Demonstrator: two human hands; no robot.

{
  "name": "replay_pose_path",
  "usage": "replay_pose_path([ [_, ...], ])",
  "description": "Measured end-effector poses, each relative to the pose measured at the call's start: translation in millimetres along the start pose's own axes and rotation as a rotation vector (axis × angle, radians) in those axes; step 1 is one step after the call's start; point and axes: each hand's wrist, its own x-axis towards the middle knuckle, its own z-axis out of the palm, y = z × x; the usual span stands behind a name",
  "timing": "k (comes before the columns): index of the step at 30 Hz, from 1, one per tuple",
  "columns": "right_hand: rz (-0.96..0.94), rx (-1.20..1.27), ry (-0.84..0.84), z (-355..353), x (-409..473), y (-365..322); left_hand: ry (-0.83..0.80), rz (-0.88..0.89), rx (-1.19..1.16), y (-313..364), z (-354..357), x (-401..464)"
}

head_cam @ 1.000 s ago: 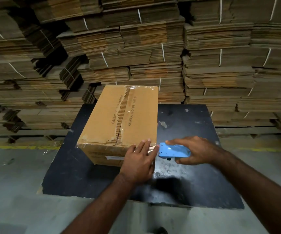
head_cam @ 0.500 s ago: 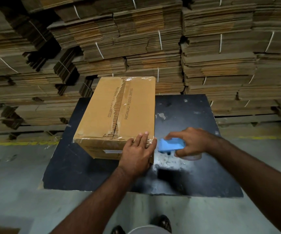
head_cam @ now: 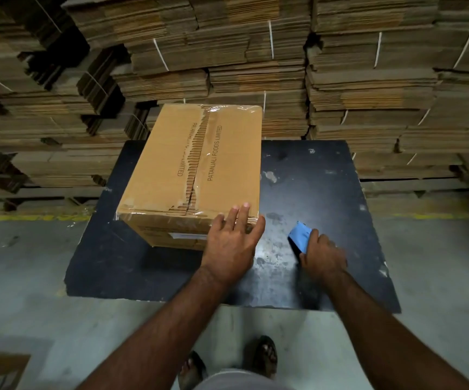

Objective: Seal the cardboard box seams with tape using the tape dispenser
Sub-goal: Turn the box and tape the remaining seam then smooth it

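The right hand (head_cam: pixel 322 256) has its grip curled round the blue plastic tape dispenser (head_cam: pixel 300 235), low over the black worktop (head_cam: pixel 312 178) and apart from the box. The left hand (head_cam: pixel 231 243) lies flat, fingers straight, on the near right corner of the brown cardboard box (head_cam: pixel 199 170). Its corrugated walls look stiff, yet the clear tape looks slick; press near the edges, where the walls give support.

Right hand (head_cam: pixel 323 254) hides most of tape dispenser (head_cam: pixel 300 235)
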Motion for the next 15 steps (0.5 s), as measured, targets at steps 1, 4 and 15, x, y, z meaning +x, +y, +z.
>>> replay_pose_path([
  [1,0.017,-0.030,0.001,6,-3,-4,0.004,-0.002,-0.007,0,0,0],
  [4,0.044,0.015,0.016,21,-12,-20,-0.008,-0.019,-0.020,2,0,-1],
  [15,0.090,0.162,-0.034,11,-35,-37,-0.023,0.078,-0.103,-7,-3,-5],
])
